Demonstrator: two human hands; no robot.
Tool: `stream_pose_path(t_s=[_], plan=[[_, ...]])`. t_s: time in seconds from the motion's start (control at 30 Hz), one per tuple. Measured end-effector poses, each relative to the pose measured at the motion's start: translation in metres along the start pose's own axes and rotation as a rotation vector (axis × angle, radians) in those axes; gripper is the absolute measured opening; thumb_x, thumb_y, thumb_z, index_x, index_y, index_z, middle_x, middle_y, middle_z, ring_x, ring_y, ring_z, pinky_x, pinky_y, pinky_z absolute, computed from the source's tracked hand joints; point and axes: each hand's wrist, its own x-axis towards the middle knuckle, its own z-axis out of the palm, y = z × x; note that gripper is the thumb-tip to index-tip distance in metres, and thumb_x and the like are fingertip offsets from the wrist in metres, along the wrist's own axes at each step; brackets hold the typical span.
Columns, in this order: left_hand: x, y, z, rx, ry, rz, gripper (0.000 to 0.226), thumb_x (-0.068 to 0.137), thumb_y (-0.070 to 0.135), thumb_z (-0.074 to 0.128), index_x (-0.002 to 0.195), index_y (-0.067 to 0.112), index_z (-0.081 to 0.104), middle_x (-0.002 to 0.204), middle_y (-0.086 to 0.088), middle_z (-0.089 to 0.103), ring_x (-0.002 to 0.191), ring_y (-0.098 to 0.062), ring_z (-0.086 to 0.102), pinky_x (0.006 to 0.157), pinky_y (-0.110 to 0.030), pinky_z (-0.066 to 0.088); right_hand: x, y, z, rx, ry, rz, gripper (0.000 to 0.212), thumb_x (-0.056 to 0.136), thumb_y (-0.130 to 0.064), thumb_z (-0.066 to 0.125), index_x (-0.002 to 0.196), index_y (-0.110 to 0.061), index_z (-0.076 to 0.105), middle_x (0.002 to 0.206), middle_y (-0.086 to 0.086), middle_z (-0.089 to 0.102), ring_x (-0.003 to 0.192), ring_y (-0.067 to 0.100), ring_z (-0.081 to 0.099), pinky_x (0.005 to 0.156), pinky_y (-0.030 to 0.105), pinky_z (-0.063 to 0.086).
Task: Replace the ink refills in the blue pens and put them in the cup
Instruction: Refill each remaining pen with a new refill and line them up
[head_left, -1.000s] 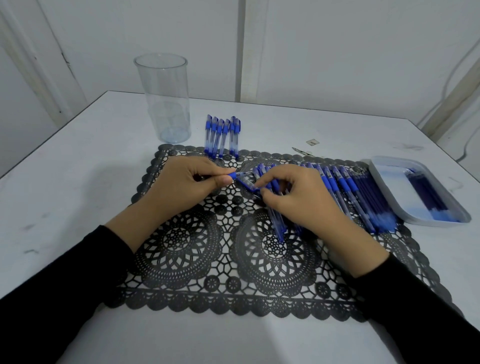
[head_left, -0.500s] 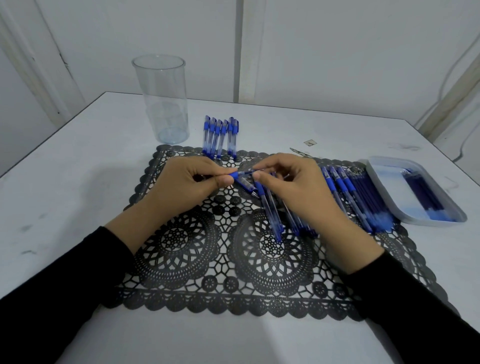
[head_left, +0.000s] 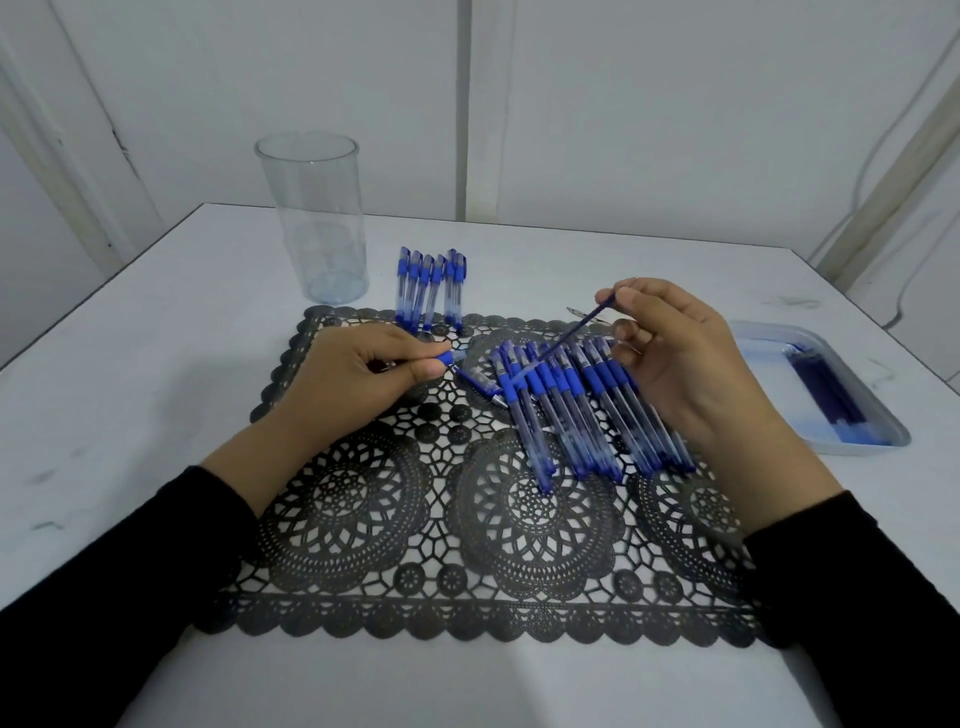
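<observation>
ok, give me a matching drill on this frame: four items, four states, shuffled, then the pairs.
Items:
1 cup
2 tray
3 left hand
4 right hand

States:
A pinches a thin refill, raised over the row of pens
B upright, no pens inside
C holds loose refills
D grips a pen barrel

Pairs: 1-B, 2-C, 3-D, 4-A

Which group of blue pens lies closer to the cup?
The small group just right of the cup; the larger row lies farther off, by the right hand.
</observation>
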Motion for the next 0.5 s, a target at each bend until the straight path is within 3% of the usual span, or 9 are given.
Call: stream_pose_path(t_s=[0.17,0.33,0.43,0.5], plan=[[0.001,0.007,0.006,-0.001,0.004,0.032,0.027,0.081,0.023,0.076,0.108,0.024,0.074,0.096,0.019,0.072,0.088,0.003,0.069,0.08,-0.008,0.049,0.001,-0.014,-0.008,-0.061,0.073,0.001,0.011,0.088,-0.013,0.065,0.098,-0.014,0.07,0.093,0.001,0.071,0.061,0.008,0.046,0.055,0.021,0.032],[0.007,0.024,0.025,-0.026,-0.005,0.089,0.03,0.081,0.03,0.073,0.11,0.02,0.075,0.092,0.014,0.075,0.079,-0.007,0.071,0.074,-0.019,0.056,0.002,-0.041,-0.036,-0.473,0.266,-0.003,0.009,0.084,-0.023,0.074,0.09,-0.017,0.077,0.093,-0.005,0.075,0.067,0.005,0.052,0.058,0.02,0.035],[0.014,0.033,0.041,-0.033,-0.004,0.126,0.027,0.082,0.022,0.076,0.109,0.017,0.076,0.087,0.01,0.075,0.074,-0.007,0.069,0.071,-0.016,0.055,0.004,-0.042,-0.048,-0.629,0.335,-0.009,0.005,0.083,-0.015,0.074,0.086,-0.01,0.075,0.081,-0.008,0.072,0.053,-0.013,0.056,0.056,0.009,0.04],[0.023,0.042,0.055,0.004,-0.043,0.157,0.026,0.084,0.024,0.076,0.109,0.017,0.076,0.088,0.01,0.075,0.077,-0.004,0.069,0.071,-0.013,0.054,0.008,-0.038,-0.059,-0.742,0.394,0.012,0.004,0.08,-0.015,0.077,0.078,-0.012,0.076,0.082,-0.005,0.073,0.064,-0.009,0.062,0.058,0.011,0.044]])
